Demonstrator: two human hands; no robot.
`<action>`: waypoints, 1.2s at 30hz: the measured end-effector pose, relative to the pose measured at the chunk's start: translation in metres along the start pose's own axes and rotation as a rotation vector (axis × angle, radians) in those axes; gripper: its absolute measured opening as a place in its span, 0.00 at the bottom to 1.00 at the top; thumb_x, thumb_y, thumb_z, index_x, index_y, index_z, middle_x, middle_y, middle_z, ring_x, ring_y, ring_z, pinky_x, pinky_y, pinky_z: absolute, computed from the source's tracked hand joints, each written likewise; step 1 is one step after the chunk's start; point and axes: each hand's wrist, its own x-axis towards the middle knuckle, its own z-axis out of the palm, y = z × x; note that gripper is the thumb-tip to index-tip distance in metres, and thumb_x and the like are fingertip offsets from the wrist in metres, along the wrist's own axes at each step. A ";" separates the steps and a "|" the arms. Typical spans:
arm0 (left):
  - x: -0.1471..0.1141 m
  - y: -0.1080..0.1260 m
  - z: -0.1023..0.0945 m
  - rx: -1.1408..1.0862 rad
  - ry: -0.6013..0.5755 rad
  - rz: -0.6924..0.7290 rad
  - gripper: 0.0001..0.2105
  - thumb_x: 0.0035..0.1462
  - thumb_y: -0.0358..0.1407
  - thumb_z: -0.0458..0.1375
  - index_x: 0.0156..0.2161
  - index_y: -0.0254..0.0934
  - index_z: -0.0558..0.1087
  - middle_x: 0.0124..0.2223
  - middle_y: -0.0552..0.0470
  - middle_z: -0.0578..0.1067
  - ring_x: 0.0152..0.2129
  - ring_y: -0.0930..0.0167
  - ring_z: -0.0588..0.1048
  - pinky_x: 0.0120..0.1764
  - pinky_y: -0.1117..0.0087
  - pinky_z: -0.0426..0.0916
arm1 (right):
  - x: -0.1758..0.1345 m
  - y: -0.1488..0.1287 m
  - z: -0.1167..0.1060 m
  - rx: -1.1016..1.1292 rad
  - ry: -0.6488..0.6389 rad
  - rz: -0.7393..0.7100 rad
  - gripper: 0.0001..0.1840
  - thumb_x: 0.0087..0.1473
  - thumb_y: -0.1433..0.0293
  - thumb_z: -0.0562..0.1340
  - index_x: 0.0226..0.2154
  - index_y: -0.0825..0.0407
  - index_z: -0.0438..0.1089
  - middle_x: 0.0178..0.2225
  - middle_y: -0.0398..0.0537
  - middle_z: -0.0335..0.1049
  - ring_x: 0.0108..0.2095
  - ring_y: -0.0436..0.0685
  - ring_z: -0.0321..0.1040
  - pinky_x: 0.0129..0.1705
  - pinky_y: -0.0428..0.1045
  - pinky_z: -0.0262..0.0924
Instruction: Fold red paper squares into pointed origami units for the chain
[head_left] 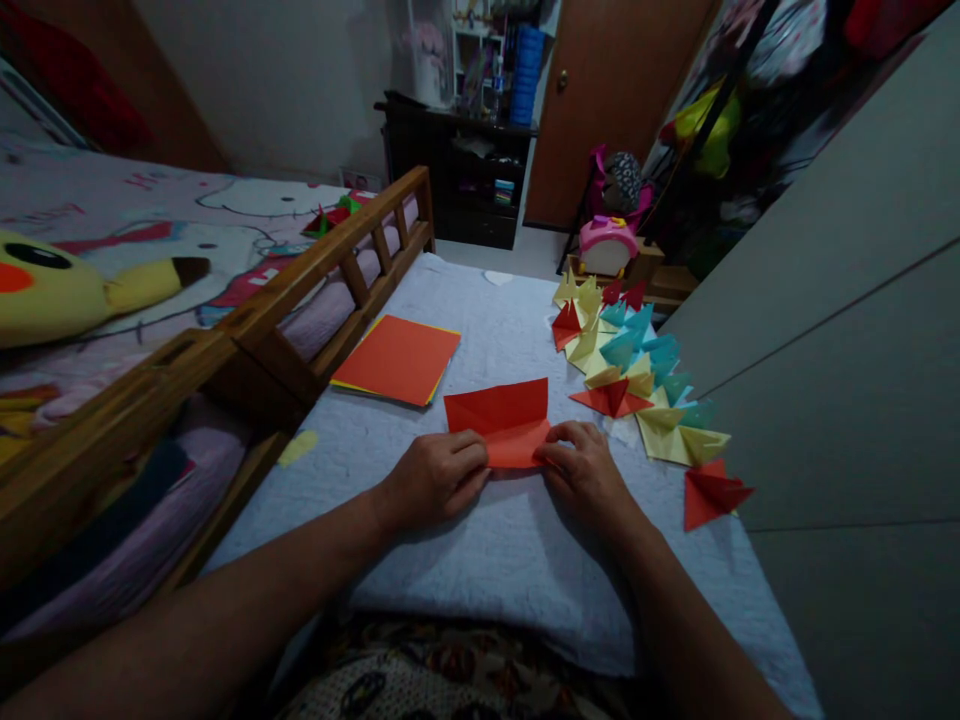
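Left hand [442, 475], right hand [585, 465] pinch red sheet [508, 422] — right of paper stack [400, 358]. Folding, likely — next crease needs aligned edges.

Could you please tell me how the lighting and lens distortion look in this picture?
Head view: dim overall, the inside of the black cabinet hard to make out; head view: no strong glare on the red paper between the left hand and right hand; head view: apparent wide-angle distortion, the wooden door looking tilted.
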 end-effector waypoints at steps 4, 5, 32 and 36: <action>0.001 0.000 -0.001 -0.092 0.029 -0.120 0.07 0.62 0.30 0.52 0.33 0.35 0.70 0.29 0.52 0.73 0.25 0.73 0.70 0.29 0.69 0.66 | -0.006 -0.003 -0.001 0.011 -0.035 0.039 0.08 0.60 0.73 0.62 0.37 0.48 0.78 0.38 0.51 0.71 0.40 0.60 0.62 0.43 0.56 0.59; 0.002 0.000 -0.001 -0.111 0.046 -0.155 0.07 0.62 0.31 0.52 0.33 0.35 0.70 0.29 0.52 0.73 0.25 0.73 0.70 0.30 0.70 0.66 | -0.007 -0.004 -0.001 0.026 -0.039 0.062 0.08 0.60 0.73 0.62 0.37 0.48 0.78 0.37 0.51 0.71 0.39 0.60 0.62 0.43 0.56 0.59; 0.018 -0.021 0.009 -0.048 0.069 -0.488 0.05 0.60 0.31 0.57 0.32 0.36 0.73 0.32 0.51 0.77 0.28 0.69 0.74 0.32 0.68 0.66 | -0.016 -0.012 0.014 0.128 0.171 0.340 0.04 0.57 0.72 0.62 0.30 0.49 0.70 0.36 0.49 0.66 0.39 0.61 0.62 0.44 0.58 0.58; 0.019 -0.022 0.010 -0.023 0.056 -0.490 0.05 0.60 0.31 0.58 0.33 0.36 0.74 0.33 0.51 0.78 0.29 0.68 0.75 0.33 0.67 0.66 | -0.016 -0.014 0.014 0.092 0.184 0.354 0.06 0.55 0.73 0.62 0.28 0.48 0.68 0.34 0.49 0.65 0.38 0.61 0.61 0.43 0.57 0.58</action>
